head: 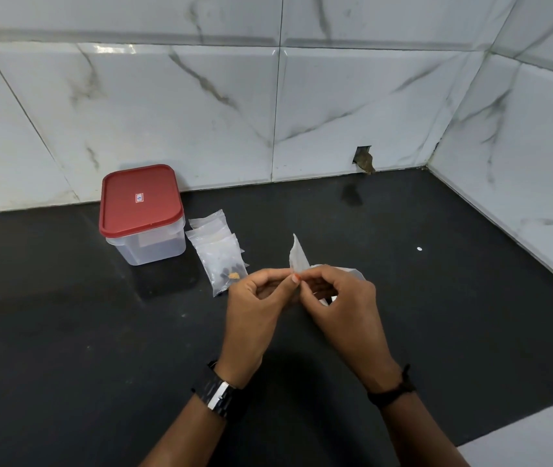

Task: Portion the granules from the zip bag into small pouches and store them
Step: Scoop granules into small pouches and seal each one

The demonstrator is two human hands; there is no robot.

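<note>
Hands meet at the middle of the view above a dark countertop (436,281), and between them is a small clear pouch (298,256). The left hand (256,303) has its thumb and forefinger curled together and pinches the pouch's edge at about 3 o'clock of that hand; the right hand (344,298) pinches the same edge from the other side, its fingers bent over the rest of the plastic, so the fingertips of the two hands nearly touch. One corner of the pouch stands up toward 12 o'clock above the fingertips, while more of the film bulges out behind the right hand at about 1 o'clock; what it holds cannot be told from here. A dark watch (219,392) sits on the left wrist and a dark band (393,389) on the right wrist. At roughly 10 o'clock from the hands lies a loose stack of clear bags (216,244), overlapping one another flat on the counter, the nearest one showing a few dark granules and an orange-brown bit near its lower end, just beside the left hand's knuckles. Further out along the same 10 o'clock line, just beside the stack, stands a translucent container (149,246) with a red lid (140,200) closed on it, close to the white marbled tile wall (201,106). At 1 o'clock, where wall meets counter, there is a small dark gap (364,160) in the tile.
</note>
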